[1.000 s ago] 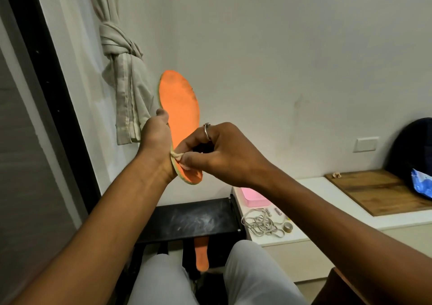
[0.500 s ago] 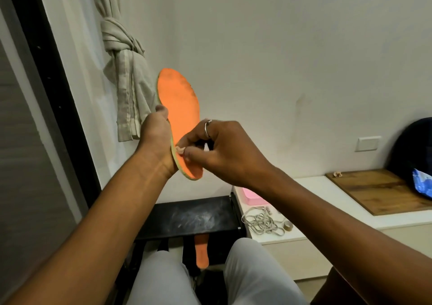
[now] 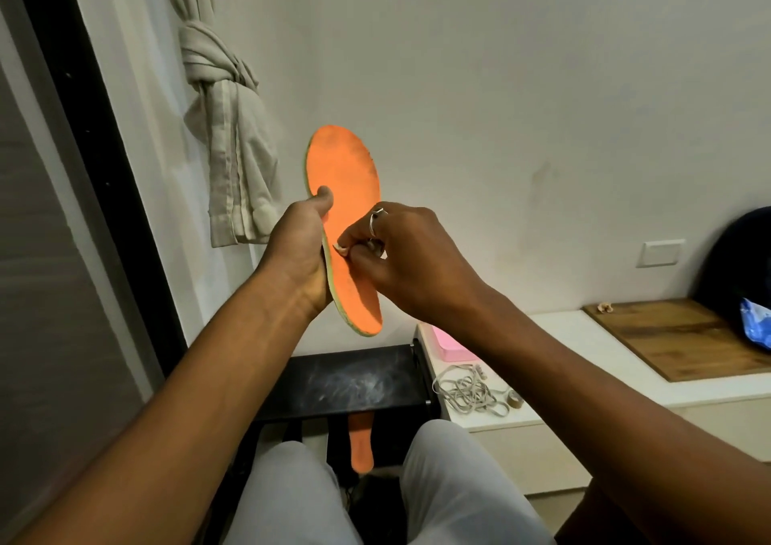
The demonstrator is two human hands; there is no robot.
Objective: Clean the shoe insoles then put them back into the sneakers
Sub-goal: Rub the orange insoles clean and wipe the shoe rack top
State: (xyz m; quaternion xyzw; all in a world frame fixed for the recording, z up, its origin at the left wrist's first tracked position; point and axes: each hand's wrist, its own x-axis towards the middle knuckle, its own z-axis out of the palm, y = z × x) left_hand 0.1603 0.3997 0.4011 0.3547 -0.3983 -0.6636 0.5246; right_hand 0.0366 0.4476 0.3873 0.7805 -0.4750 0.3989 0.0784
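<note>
Pale wall (image 3: 500, 85) backs the work: the left hand (image 3: 298, 252) clamps thumb and fingers on the 9 o'clock edge of an upright orange insole (image 3: 346, 169), while the right hand (image 3: 409, 252) pinches a small pale wad (image 3: 340, 249) against its middle. Cleaning looks under way, I judge; a second insole (image 3: 361, 444) lies at 6 o'clock between the knees (image 3: 450, 482), and neither is back in a sneaker.

Insole (image 3: 348, 194) matt orange foam, scuffed; board (image 3: 676, 336) wood; curtain (image 3: 233, 135) cloth; shelf (image 3: 342, 382) blk, dusty.
</note>
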